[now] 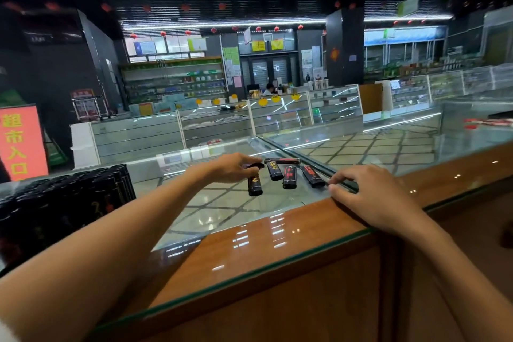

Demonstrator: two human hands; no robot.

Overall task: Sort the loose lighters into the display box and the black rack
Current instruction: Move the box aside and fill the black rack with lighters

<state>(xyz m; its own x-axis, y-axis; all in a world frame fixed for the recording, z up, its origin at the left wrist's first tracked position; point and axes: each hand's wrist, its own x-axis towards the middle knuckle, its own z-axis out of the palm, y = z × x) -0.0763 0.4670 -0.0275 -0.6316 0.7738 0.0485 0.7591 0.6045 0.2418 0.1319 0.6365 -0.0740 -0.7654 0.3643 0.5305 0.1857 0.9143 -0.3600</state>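
Observation:
Several loose black lighters with red and gold print lie on the glass counter top (222, 211): one at the left (254, 184), two in the middle (274, 171) (289, 178) and one at the right (312, 176). Behind them a long dark piece (281, 160) lies crosswise. My left hand (231, 168) reaches over the leftmost lighter, its fingertips curled round that lighter's far end. My right hand (372, 194) rests on the counter's edge with loosely bent fingers; its fingertips are just right of the rightmost lighter and hold nothing. A black rack (69, 203) packed with upright dark lighters stands at the left.
The counter has a glossy wooden front rail (277, 241) under the glass. A metal seam (319, 166) between glass panes runs diagonally behind the lighters. A red sign (22, 144) stands at far left. More glass cases (216, 125) fill the shop beyond.

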